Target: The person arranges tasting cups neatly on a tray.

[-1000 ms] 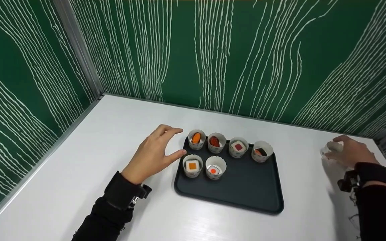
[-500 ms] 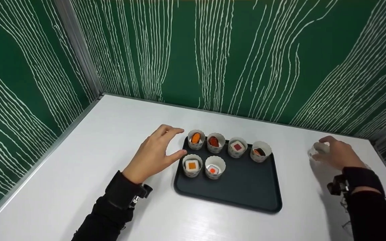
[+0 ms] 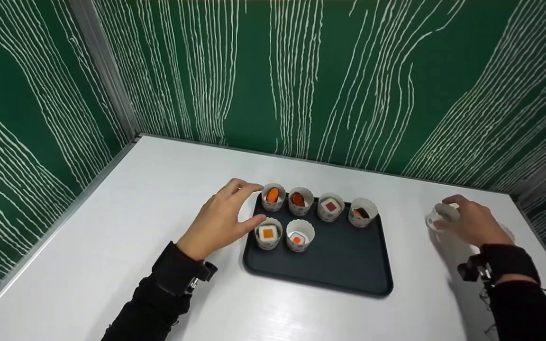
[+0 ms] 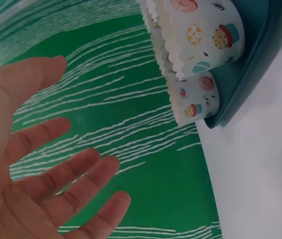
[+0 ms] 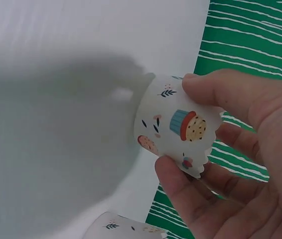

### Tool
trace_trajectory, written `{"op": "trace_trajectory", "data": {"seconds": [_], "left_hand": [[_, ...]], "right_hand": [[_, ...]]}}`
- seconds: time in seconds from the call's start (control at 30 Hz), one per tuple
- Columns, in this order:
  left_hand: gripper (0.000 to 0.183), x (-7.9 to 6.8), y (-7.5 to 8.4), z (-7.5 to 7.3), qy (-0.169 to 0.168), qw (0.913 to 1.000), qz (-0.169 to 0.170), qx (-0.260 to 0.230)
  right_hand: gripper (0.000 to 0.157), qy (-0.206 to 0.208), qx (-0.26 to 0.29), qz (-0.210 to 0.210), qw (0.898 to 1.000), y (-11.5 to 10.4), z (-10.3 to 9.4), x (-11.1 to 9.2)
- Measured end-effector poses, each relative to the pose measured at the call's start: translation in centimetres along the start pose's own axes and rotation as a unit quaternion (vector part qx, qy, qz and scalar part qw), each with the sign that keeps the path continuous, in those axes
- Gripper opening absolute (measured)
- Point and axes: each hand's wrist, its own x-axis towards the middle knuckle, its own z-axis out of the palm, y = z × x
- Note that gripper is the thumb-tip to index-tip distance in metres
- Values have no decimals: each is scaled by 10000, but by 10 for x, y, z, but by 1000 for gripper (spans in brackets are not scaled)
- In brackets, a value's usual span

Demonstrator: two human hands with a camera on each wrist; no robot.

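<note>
My right hand [image 3: 479, 222] grips a white paper baking cup [image 5: 173, 127] with scalloped rim and printed cupcakes, thumb on one side and fingers on the other. Whether its base touches the table cannot be told. My left hand [image 3: 218, 218] hovers beside the left edge of a dark tray [image 3: 339, 265], fingers spread and holding nothing. In the left wrist view its fingers [image 4: 101, 174] stand apart from the nearest paper cups [image 4: 206, 37]. On the tray, several similar cups hold small sushi-like pieces, among them an orange-topped one [image 3: 272, 194] and a red-centred one [image 3: 331, 205].
Another paper cup [image 5: 123, 229] stands near my right hand, mostly hidden behind it in the head view. The white table [image 3: 173, 166] meets a green wall [image 3: 249, 71] with white wavy lines at the back.
My right hand has moved left toward the tray with the paper cup, uncovering part of another cup behind it. My left hand has shifted slightly closer to the tray's cups. The head view turned slightly.
</note>
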Motion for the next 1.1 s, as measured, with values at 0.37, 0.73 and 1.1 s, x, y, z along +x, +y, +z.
{"op": "trace_trajectory", "data": {"seconds": [0.37, 0.73, 1.1], "left_hand": [[59, 9, 16, 1, -319, 9993, 187, 29], [58, 17, 34, 2, -484, 9977, 460, -150], [55, 23, 55, 11, -566, 9937, 972, -19]], "right_hand": [[76, 261, 20, -385, 9989, -27, -4, -19], [65, 855, -60, -928, 9920, -59, -5, -43], [59, 1439, 2, -1538, 9776, -87, 0, -70]]}}
